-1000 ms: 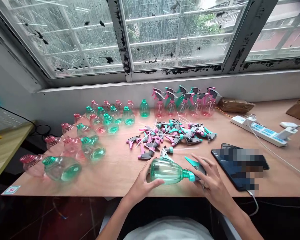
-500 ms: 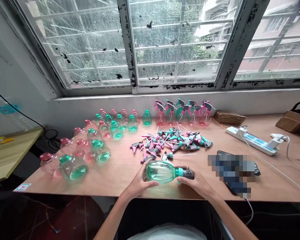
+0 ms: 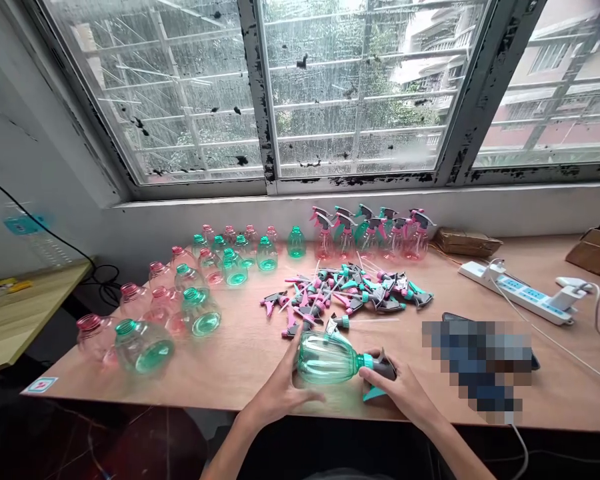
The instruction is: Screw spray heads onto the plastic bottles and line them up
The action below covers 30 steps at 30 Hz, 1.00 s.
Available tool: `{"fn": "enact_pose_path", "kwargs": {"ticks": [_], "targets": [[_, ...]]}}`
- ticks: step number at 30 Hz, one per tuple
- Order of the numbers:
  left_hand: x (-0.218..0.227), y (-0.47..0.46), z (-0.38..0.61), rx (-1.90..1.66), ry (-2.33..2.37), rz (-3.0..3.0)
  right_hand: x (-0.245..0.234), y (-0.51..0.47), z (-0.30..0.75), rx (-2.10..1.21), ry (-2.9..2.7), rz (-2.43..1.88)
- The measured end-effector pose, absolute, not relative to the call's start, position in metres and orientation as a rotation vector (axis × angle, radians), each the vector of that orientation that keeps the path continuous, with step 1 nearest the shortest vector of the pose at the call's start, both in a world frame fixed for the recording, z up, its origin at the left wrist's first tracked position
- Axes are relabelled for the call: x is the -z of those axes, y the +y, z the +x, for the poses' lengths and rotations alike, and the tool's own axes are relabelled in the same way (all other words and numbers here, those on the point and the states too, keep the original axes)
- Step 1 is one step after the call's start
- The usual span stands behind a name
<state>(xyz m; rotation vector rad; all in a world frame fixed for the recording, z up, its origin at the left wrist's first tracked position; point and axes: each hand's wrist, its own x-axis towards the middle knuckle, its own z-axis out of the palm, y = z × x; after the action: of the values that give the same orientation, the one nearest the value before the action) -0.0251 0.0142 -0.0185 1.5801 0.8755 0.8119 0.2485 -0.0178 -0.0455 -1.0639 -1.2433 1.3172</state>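
A clear green spray bottle (image 3: 327,359) lies sideways between my hands, above the table's front edge. My left hand (image 3: 279,392) cups its base, fingers behind it and the blurred thumb lifted off. At the neck, my right hand (image 3: 405,388) grips the grey and teal trigger head (image 3: 381,367); a teal lever shows beneath. Just beyond lies a heap of loose pink, teal and grey trigger heads (image 3: 353,293), some with thin tubes. To the left stand rows of headless bottles, such as a green bottle (image 3: 145,350) and a pink bottle (image 3: 97,340).
Spray bottles with heads fitted (image 3: 370,233) stand by the wall under the window. On the right are a white power strip (image 3: 517,291) with cables, a blurred-out dark device (image 3: 480,360), a brown package (image 3: 467,242) and a cardboard box (image 3: 595,247).
The bottle has tilted, its head end now lower, and the teal lever shows more. My left thumb has come away from the bottle's side. The view has shifted slightly.
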Motion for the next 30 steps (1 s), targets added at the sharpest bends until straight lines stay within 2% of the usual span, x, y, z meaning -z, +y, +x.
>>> {"fn": "enact_pose_path", "kwargs": {"ticks": [11,30], "targets": [[0.0125,0.0114,-0.0241,-0.816,0.876,1.643,0.0497,-0.0176,0.2550,-1.341,-1.201,-1.001],[0.0112,0.0176,-0.0254,-0.769,0.686,1.394,0.0474,-0.0158,0.2535,-1.321,-1.151,-1.007]]}}
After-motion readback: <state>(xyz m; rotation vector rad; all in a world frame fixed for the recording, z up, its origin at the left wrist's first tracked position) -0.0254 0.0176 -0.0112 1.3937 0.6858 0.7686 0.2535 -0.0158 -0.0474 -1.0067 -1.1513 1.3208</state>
